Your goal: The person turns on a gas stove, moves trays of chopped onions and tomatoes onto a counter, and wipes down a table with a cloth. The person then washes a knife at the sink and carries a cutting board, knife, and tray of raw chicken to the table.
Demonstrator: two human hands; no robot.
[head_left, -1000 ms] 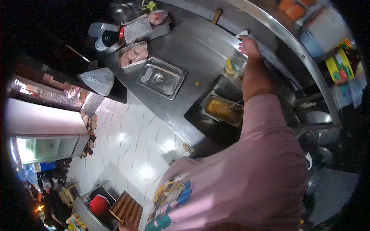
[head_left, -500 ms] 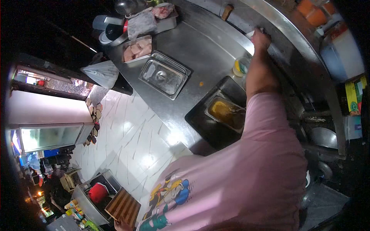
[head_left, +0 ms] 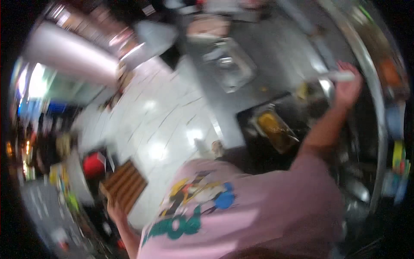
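Observation:
At lower left, my left hand [head_left: 115, 211] grips the near edge of a striped brown wooden cutting board [head_left: 125, 184], held tilted above the floor. My right hand [head_left: 349, 90] is closed around the white handle of what looks like a knife [head_left: 338, 76], over the back of the steel counter. A thin grey streak, probably its blade, points left; motion smears it. Below that hand sits a rectangular metal pan [head_left: 280, 146] of yellow-brown liquid in a dark recess. A small container with yellow on it [head_left: 303, 91] stands nearby.
A lidded steel pan [head_left: 230, 64] and a tray of pale pink meat [head_left: 209, 26] sit on the counter [head_left: 276, 56]. A white bag [head_left: 156, 35] hangs at its end. White marble-look floor [head_left: 159, 116] lies left. Something red [head_left: 94, 164] stands beyond the board.
My right hand has drawn back from the wall behind the counter, now with the white-handled knife showing. The cutting board and my left hand have come further into view. The camera has swung left.

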